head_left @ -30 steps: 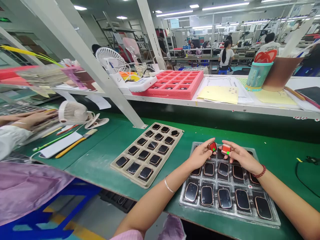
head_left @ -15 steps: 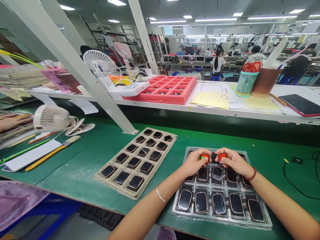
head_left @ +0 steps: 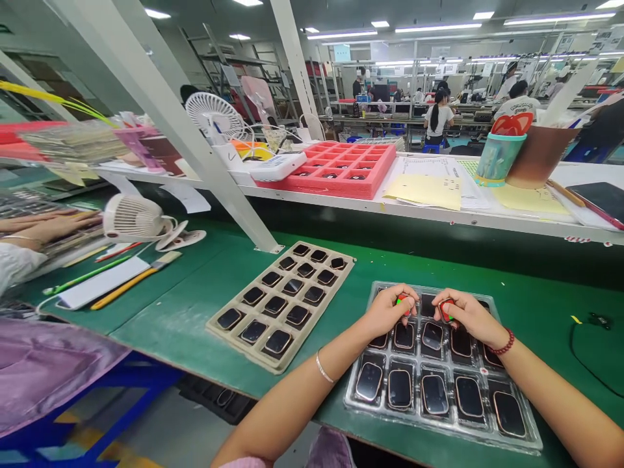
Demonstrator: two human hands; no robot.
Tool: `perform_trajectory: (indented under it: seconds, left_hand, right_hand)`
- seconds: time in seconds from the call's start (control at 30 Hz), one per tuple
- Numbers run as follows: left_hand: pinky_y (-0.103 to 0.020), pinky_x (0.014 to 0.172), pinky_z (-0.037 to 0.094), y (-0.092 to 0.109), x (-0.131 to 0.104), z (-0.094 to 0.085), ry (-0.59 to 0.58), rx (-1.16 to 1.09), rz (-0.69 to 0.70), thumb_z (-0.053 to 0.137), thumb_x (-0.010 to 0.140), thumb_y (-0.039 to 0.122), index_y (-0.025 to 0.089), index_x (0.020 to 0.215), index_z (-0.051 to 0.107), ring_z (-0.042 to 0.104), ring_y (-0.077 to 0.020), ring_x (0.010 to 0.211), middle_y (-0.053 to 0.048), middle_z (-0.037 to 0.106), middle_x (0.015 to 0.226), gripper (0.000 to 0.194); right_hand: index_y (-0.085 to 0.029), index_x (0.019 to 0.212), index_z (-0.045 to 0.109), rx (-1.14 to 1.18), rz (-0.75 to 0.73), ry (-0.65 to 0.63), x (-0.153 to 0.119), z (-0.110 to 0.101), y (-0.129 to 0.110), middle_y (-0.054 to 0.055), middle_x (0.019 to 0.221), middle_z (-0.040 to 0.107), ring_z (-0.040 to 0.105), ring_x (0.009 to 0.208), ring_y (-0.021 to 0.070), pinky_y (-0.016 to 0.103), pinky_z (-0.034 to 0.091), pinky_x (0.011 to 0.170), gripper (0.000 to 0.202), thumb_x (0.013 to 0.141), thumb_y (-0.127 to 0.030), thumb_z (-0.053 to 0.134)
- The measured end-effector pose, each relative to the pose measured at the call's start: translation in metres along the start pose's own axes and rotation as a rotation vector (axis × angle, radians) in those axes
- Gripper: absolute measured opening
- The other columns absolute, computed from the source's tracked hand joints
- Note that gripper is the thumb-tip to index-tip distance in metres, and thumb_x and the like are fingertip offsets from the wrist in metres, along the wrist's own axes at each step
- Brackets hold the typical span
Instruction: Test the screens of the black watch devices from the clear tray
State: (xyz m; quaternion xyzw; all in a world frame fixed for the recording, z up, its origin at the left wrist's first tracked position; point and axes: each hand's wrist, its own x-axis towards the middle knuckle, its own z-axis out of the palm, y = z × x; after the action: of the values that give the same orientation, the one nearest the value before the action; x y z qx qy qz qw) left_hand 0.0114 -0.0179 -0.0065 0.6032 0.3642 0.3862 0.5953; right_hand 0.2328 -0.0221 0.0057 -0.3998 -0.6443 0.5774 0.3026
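Head camera view: the left hand (head_left: 394, 309) grasps a small rounded-square watch with a lit red-and-green screen (head_left: 404, 304), pinched between thumb and curled fingers that partly cover it. The right hand (head_left: 470, 315) grips a matching watch with a red-and-green display (head_left: 447, 310) between thumb and fingertips, the thumb near its lower edge. Both watches are above the far part of a clear moulded-plastic tray (head_left: 414, 421), which holds dark-screened watches with gold-coloured rims, apart from each other.

To the left of that tray lies a beige rectangular tray (head_left: 267, 361) of similar dark-faced watches. On the shelf, yellow paper (head_left: 424, 190) and white printed sheets (head_left: 451, 166) bear marks too small to read (a dark V-like mark shows on the white desk fan's base (head_left: 233, 156)).
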Motion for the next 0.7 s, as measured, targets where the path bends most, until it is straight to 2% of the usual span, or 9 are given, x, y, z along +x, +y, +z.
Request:
perform_trajectory:
  seconds: [0.4,0.7]
  left_hand:
    - [-0.019,0.047,0.043,0.0048,-0.0015,0.0001,0.012,0.009,0.009,0.057,0.080,0.045,0.013,0.086,0.056,0.047,-0.0066,0.051,-0.001,0.057,0.065,0.033]
    - [-0.021,0.050,0.044,0.0040,-0.0018,0.0005,0.021,0.040,-0.001,0.059,0.078,0.039,0.013,0.088,0.056,0.048,-0.0076,0.053,-0.001,0.057,0.067,0.028]
  right_hand:
    - [-0.018,0.089,0.060,0.012,0.027,0.025,-0.0008,0.0009,-0.0037,0.004,0.070,0.065,0.052,0.059,0.0140,0.024,0.038,0.048,0.034,0.085,-0.052,0.055]
    - [-0.019,0.090,0.060,0.047,0.029,0.015,-0.0006,0.0011,-0.0053,0.004,0.073,0.064,0.050,0.063,0.0144,0.023,0.038,0.049,0.034,0.086,-0.051,0.054]
